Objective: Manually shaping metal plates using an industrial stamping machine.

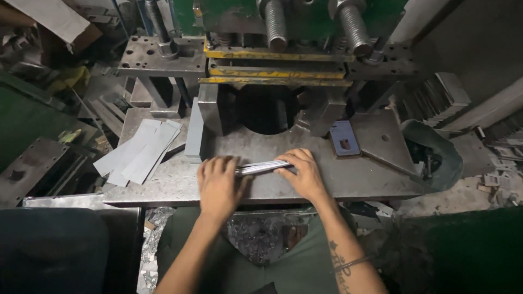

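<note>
While the stack of thin metal strips [262,166] lies edge-up on the press table [381,182] before the die opening [267,109], the left hand [218,185] and right hand [305,174] clamp its ends, apparently squaring them.

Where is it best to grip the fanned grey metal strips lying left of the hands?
Probably at the lower-left ends of the grey strips, coming from the left: there they overhang the press table edge, so fingers can get underneath.
</note>
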